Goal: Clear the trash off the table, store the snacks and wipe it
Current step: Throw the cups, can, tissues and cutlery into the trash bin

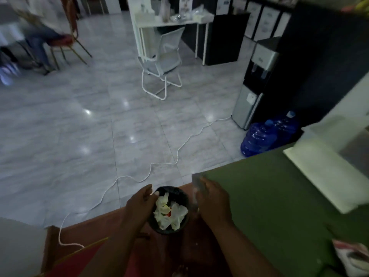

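Left hand (142, 199) hangs over the black bin (173, 191) of crumpled tissues (175, 213), fingers loosely curled, empty; right hand (212, 198) pinches some clear blurry thing (196, 181) beside the green table (269, 196).

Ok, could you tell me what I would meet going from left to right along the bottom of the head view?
Left hand → bin → right hand → packet, which lies on the green table.
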